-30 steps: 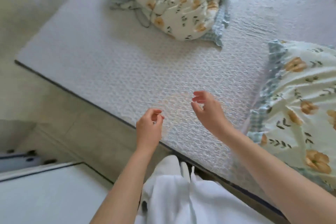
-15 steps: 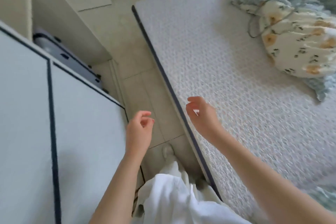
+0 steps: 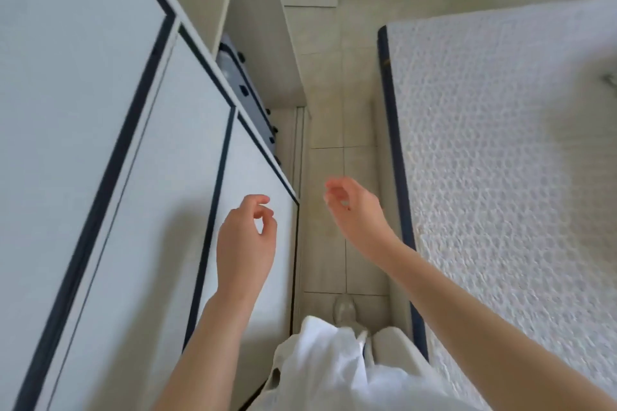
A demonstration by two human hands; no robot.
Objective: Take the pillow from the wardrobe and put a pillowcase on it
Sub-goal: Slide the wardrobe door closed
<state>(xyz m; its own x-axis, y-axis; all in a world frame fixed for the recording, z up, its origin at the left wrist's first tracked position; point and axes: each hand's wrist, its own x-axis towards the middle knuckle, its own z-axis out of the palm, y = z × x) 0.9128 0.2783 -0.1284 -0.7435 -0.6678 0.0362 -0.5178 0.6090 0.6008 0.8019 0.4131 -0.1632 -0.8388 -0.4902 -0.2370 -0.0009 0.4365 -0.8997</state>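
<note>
The wardrobe fills the left side, its pale sliding doors framed in dark trim. Beyond the doors one section stands open. My left hand hovers in front of the nearest door panel, fingers loosely curled and holding nothing. My right hand hangs over the tiled floor between wardrobe and bed, fingers also loosely curled and empty. No pillow or pillowcase shows in this view.
A grey suitcase with black wheels lies at the bottom of the open wardrobe section. The bed's white quilted mattress runs along the right, leaving a narrow strip of beige tiled floor. My white clothing and one foot show at the bottom.
My view has swung left from the bed to the wardrobe. The floral pillow and bedding have passed out of sight. Both hands stay empty and raised.
</note>
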